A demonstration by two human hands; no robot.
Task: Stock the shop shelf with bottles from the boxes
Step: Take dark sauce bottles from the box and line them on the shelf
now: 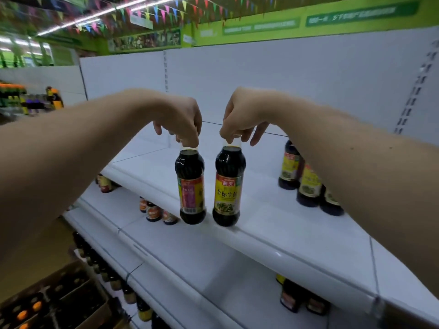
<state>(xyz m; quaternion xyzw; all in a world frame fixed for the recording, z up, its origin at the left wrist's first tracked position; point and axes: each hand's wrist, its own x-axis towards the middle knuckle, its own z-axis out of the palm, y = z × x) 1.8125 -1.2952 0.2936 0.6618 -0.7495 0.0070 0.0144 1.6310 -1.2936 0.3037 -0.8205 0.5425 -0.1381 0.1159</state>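
Reaching: both your forearms come in from the lower corners, hands close together mid-frame, not touching.
Box: open cardboard box at lower left, with dividers and dark bottles inside; a few orange caps show.
Lowest shelf: row of dark bottles along its left part, blurred.
Middle shelves: small cluster of bottles left of centre; two or three more bottles stand under the top shelf at right.
Left hand: your left hand is bent down at the wrist, fingertips pinched round the neck of the left bottle; the cap is hidden by the fingers.
Left bottle: upright, dark liquid, red and yellow label turned side-on, hanging at the front edge of the top shelf.
Right hand: your right hand has the same pose, thumb and fingers clamped on the top of the right bottle, little finger sticking out.
Right bottle: upright, yellow label facing you, just beside the left bottle, base at the shelf's front lip; can't tell if it touches.
Top shelf: white top shelf, with three matching shelf bottles in a row at right, partly behind your right forearm.
Back panel: white back panel with slotted uprights.
Far: green banner above it, coloured flags on the ceiling.
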